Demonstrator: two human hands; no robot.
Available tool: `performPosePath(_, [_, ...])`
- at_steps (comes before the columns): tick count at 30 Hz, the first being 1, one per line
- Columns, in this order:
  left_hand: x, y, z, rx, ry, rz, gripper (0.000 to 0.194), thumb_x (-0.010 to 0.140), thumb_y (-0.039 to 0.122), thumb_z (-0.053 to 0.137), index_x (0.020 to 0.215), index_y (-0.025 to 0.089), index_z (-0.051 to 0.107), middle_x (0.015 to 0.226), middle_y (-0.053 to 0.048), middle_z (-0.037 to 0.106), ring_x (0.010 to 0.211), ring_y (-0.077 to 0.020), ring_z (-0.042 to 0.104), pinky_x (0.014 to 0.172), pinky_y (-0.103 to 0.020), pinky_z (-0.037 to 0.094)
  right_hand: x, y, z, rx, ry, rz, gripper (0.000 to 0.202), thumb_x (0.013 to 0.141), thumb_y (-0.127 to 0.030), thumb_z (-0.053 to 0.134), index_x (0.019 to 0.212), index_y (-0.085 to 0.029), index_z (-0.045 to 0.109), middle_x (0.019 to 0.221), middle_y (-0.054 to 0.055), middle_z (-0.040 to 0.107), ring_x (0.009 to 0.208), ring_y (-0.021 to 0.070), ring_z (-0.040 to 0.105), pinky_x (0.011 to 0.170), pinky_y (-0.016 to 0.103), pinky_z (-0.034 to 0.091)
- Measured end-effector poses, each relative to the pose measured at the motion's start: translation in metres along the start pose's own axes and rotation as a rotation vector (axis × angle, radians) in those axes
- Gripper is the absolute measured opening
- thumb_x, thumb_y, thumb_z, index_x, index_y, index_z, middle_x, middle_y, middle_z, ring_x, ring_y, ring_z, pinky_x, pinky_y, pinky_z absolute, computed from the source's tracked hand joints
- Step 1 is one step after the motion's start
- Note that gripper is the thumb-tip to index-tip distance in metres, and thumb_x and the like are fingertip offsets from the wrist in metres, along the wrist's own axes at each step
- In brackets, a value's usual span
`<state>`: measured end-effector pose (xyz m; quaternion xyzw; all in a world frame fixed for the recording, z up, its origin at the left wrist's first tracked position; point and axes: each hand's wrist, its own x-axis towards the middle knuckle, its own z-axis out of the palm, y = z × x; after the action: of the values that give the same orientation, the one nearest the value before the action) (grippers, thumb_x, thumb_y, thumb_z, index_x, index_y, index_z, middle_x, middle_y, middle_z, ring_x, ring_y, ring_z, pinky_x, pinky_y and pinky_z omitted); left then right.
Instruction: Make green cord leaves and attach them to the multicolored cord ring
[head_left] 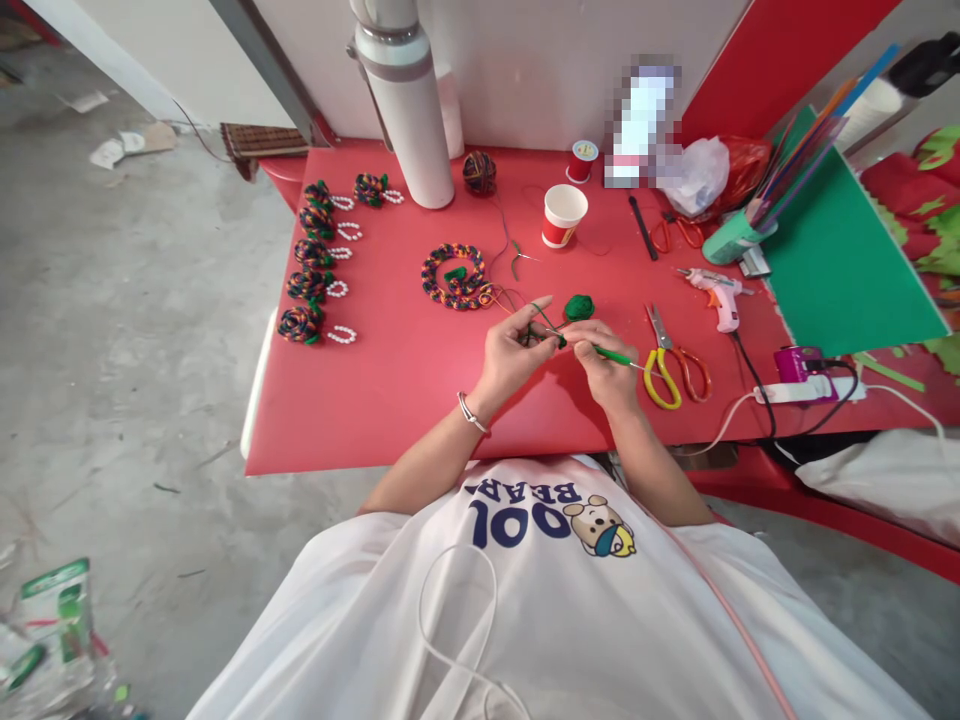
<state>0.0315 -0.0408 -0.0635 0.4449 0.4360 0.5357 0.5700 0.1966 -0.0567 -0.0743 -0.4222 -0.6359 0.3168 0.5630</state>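
My right hand is closed around a green-handled crochet hook. Its tip meets a small piece of dark green crochet, pinched in my left hand. A green strand runs over the raised left index finger. Just beyond my hands lies a small ball of green yarn. To the left, a multicoloured crocheted cord is coiled on the red table. Several multicoloured crocheted roses, with loops of white beads beside them, line the table's left side.
A white bottle, a multicoloured yarn ball, a paper cup and a red thread spool stand at the back. Scissors, a pink glue gun, a power strip and cables lie to the right.
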Motion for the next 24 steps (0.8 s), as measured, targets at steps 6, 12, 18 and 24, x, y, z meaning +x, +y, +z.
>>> performPosePath(6, [-0.002,-0.005,0.006,-0.075,-0.022,0.021,0.073,0.066,0.033,0.096,0.134,0.016,0.075,0.071,0.003,0.072,0.056,-0.0055,0.049,0.056,-0.021,0.039,-0.004,-0.005,0.011,-0.467,0.153,-0.307,0.022,0.101,-0.049,0.066,0.110,-0.035,0.082,0.115,0.005,0.081,0.100,0.0222,0.073,0.088,0.041,0.062])
performPosePath(12, [0.003,0.002,-0.003,-0.191,-0.144,-0.111,0.082,0.064,0.038,0.099,0.139,0.018,0.073,0.081,-0.003,0.079,0.051,-0.0046,0.047,0.048,-0.021,0.036,0.001,0.009,0.020,-0.037,0.237,-0.211,0.027,0.101,-0.056,0.065,0.105,-0.033,0.079,0.108,0.002,0.081,0.104,0.0233,0.076,0.095,0.046,0.061])
performPosePath(18, [0.004,0.013,-0.011,-0.194,-0.169,-0.134,0.069,0.061,0.029,0.099,0.125,0.015,0.079,0.079,-0.003,0.078,0.059,-0.0076,0.057,0.051,-0.020,0.042,0.008,0.017,0.004,0.287,0.163,-0.003,0.038,0.089,-0.069,0.074,0.093,-0.031,0.078,0.100,0.001,0.080,0.077,0.0163,0.069,0.068,0.033,0.057])
performPosePath(24, [0.007,0.012,-0.014,-0.211,-0.229,-0.152,0.065,0.062,0.029,0.098,0.124,0.016,0.081,0.077,-0.003,0.076,0.056,-0.0065,0.054,0.051,-0.020,0.041,0.022,0.015,-0.020,0.309,-0.084,-0.074,0.027,0.090,-0.062,0.076,0.093,-0.036,0.083,0.091,0.000,0.080,0.082,0.0176,0.069,0.078,0.037,0.058])
